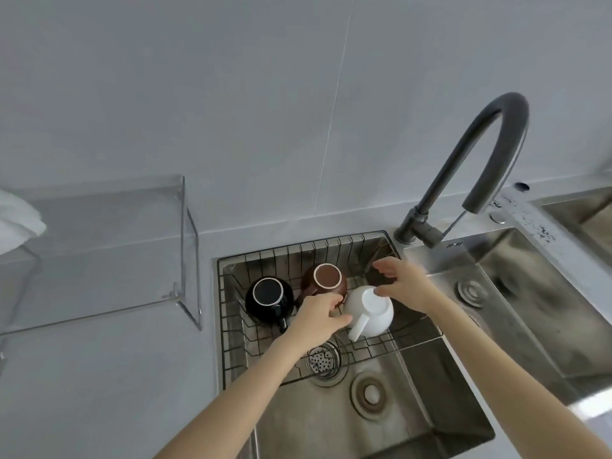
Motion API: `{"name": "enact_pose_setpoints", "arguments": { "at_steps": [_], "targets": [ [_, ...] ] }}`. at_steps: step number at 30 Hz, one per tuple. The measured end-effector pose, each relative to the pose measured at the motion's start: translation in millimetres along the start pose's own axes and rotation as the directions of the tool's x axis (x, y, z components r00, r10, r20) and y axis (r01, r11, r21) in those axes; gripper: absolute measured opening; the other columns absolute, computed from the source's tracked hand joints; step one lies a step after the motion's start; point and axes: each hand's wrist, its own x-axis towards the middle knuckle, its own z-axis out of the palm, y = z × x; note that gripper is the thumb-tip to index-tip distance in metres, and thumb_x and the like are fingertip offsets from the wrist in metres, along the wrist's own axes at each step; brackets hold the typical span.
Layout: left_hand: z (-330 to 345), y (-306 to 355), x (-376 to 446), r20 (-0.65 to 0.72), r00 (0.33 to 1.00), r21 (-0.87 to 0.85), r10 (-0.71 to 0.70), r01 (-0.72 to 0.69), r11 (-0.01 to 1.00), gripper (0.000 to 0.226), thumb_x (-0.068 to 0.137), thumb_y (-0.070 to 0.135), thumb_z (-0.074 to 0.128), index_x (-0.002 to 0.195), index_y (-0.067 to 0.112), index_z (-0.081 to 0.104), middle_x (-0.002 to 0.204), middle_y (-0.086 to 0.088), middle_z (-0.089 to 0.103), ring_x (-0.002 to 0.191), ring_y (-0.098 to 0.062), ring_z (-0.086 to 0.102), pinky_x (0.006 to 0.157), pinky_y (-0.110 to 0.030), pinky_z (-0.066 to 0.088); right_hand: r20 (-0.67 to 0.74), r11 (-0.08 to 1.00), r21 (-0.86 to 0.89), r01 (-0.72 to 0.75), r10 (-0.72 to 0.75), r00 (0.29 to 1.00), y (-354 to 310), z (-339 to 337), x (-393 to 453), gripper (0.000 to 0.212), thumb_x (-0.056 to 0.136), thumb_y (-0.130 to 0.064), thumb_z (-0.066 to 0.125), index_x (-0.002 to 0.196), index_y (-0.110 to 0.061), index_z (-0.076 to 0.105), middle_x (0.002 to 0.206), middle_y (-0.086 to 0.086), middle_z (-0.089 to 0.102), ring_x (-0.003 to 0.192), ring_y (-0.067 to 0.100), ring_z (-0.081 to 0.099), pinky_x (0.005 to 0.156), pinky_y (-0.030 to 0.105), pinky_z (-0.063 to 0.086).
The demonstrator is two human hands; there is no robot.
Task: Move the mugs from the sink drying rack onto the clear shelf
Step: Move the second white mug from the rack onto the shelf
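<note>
Three mugs stand upside down in the black wire drying rack (pixel 347 241) set in the sink. The black mug (pixel 269 298) is at the left, the brown mug (pixel 326 279) behind the middle, the white mug (pixel 372 311) at the right with its handle toward me. My left hand (pixel 318 318) touches the white mug's left side, fingers spread. My right hand (pixel 405 284) rests its fingertips on the white mug's upturned base, fingers apart. The clear shelf (pixel 109 260) stands on the counter to the left, with nothing on its top.
A dark curved faucet (pixel 480 154) arches over the rack's right end. The steel sink (pixel 397 409) has a drain strainer (pixel 323 359) under the rack's near edge. A second basin (pixel 530 293) lies to the right. A white cloth (pixel 16 220) shows at the far left edge.
</note>
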Motion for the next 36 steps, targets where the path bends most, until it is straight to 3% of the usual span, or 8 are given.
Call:
{"name": "enact_pose_setpoints", "arguments": {
  "at_steps": [5, 11, 15, 18, 23, 29, 33, 36],
  "targets": [
    [43, -14, 27, 0.078, 0.988, 0.043, -0.134, 0.131, 0.99, 0.03, 0.081, 0.028, 0.061, 0.097, 0.003, 0.06, 0.08, -0.013, 0.058, 0.084, -0.031, 0.054, 0.055, -0.016, 0.032, 0.202, 0.978, -0.206, -0.025, 0.068, 0.977, 35, 14, 21, 0.086, 0.066, -0.002, 0.073, 0.137, -0.022, 0.03, 0.142, 0.009, 0.043, 0.127, 0.028, 0.041, 0.103, 0.039, 0.037],
    [72, -20, 45, 0.1, 0.977, 0.121, -0.191, 0.178, 0.977, 0.025, 0.082, 0.022, 0.059, 0.065, 0.013, 0.043, 0.064, 0.006, 0.039, 0.076, -0.023, 0.047, 0.049, -0.023, 0.027, 0.306, 0.956, -0.292, -0.004, 0.098, 0.947, 53, 32, 39, 0.106, 0.061, -0.001, 0.077, 0.142, -0.023, 0.014, 0.151, 0.008, 0.024, 0.133, 0.03, 0.034, 0.106, 0.041, 0.038],
    [77, -19, 51, 0.028, 0.986, 0.134, -0.165, 0.16, 0.978, 0.018, 0.083, 0.015, 0.055, 0.082, -0.003, 0.057, 0.075, -0.011, 0.052, 0.082, -0.034, 0.055, 0.064, -0.039, 0.038, 0.302, 0.962, -0.274, -0.008, 0.093, 0.949, 60, 39, 43, 0.111, 0.056, -0.006, 0.081, 0.142, -0.024, 0.014, 0.15, 0.008, 0.026, 0.131, 0.031, 0.037, 0.103, 0.042, 0.041],
    [78, -18, 49, -0.001, 0.991, 0.118, -0.137, 0.136, 0.984, 0.021, 0.085, 0.015, 0.055, 0.086, -0.005, 0.058, 0.086, -0.023, 0.061, 0.083, -0.037, 0.056, 0.063, -0.035, 0.036, 0.266, 0.962, -0.275, -0.002, 0.078, 0.961, 61, 38, 42, 0.109, 0.052, -0.009, 0.083, 0.14, -0.025, 0.02, 0.145, 0.007, 0.036, 0.125, 0.03, 0.042, 0.099, 0.041, 0.043],
    [67, -14, 41, -0.028, 0.994, 0.064, -0.102, 0.104, 0.993, 0.021, 0.085, 0.018, 0.055, 0.084, -0.003, 0.059, 0.068, -0.006, 0.049, 0.069, -0.023, 0.046, 0.06, -0.031, 0.034, 0.202, 0.966, -0.26, -0.009, 0.063, 0.977, 52, 30, 30, 0.108, 0.05, -0.017, 0.084, 0.139, -0.025, 0.023, 0.138, 0.005, 0.047, 0.121, 0.027, 0.046, 0.097, 0.039, 0.043],
    [22, 11, 5, -0.112, 0.991, 0.115, 0.077, -0.064, 0.991, 0.02, 0.086, 0.021, 0.054, 0.095, 0.006, 0.064, 0.078, -0.01, 0.063, 0.076, -0.025, 0.059, 0.064, -0.034, 0.043, 0.145, 0.957, -0.282, 0.063, -0.022, 0.989, 0, -5, 3, 0.107, 0.05, -0.025, 0.083, 0.139, -0.029, 0.025, 0.133, 0.001, 0.051, 0.117, 0.023, 0.047, 0.095, 0.036, 0.043],
    [-23, 27, -40, -0.255, 0.953, 0.109, 0.165, -0.142, 0.984, 0.022, 0.086, 0.022, 0.055, 0.101, 0.009, 0.064, 0.092, -0.015, 0.071, 0.085, -0.028, 0.066, 0.08, -0.046, 0.053, 0.13, 0.937, -0.294, 0.191, -0.158, 0.979, -62, -24, -22, 0.104, 0.05, -0.03, 0.082, 0.138, -0.031, 0.026, 0.137, -0.003, 0.047, 0.119, 0.019, 0.044, 0.095, 0.033, 0.04],
    [-57, 34, -75, -0.364, 0.911, 0.121, 0.195, -0.161, 0.979, 0.025, 0.086, 0.023, 0.056, 0.108, 0.013, 0.063, 0.099, -0.01, 0.072, 0.089, -0.022, 0.067, 0.084, -0.04, 0.055, 0.13, 0.921, -0.265, 0.287, -0.261, 0.957, -110, -29, -37, 0.102, 0.053, -0.028, 0.082, 0.138, -0.032, 0.026, 0.138, -0.004, 0.044, 0.122, 0.018, 0.04, 0.093, 0.03, 0.038]
  ]
}}
